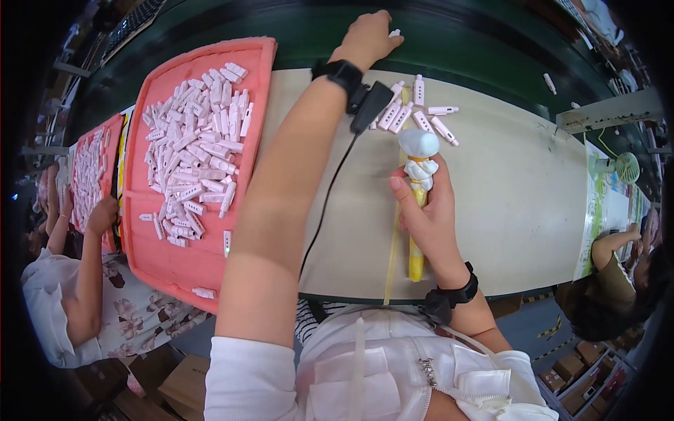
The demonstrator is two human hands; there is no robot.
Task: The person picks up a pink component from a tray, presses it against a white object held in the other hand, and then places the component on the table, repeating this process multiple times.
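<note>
My left arm reaches across to the far side, and my left hand (366, 38) is over the green belt. Its fingers are closed on a small pale tube-like piece (395, 33), of which only the tip shows. My right hand (435, 217) is wrapped round a yellow stick (417, 263) topped by a white figure (419, 151) with a rounded cap, held upright above the beige worktop (516, 203). Just beyond the figure lies a loose group of several pale pink tube-like pieces (419, 91), some with dark dots along one side.
A pink tray (158, 256) heaped with pale pieces (200, 151) stands at left. On the green belt (484, 49) lies another pale piece (550, 83). A small green fan (626, 167) is at far right. People work on both sides. A black cable (326, 203) hangs from my left wrist.
</note>
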